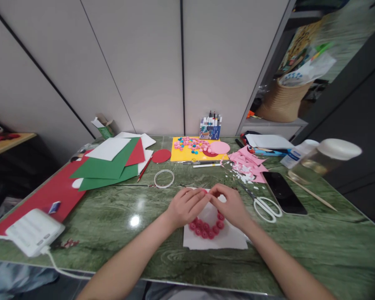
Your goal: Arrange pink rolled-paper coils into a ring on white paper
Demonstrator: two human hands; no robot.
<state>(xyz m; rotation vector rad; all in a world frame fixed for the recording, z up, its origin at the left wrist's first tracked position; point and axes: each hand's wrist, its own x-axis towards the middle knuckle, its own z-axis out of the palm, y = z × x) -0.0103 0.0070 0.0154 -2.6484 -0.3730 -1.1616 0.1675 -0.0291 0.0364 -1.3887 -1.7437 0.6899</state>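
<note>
Green table (118,233), roomy near its edge; left hand (185,207) and right hand (233,207) meet, grip unclear.

A green marbled table (112,216) lies under both hands, and a bright spot of reflected light (134,221) shines on it just left of the left hand (186,206). Beyond the hands rises a pale panelled wall (143,62) with dark seams. Well off to the right of the right hand (234,206) stands a grey shelf unit (278,123), with a dark cabinet (359,108) beside it. Far to the left shows a wooden tabletop (9,141).
</note>
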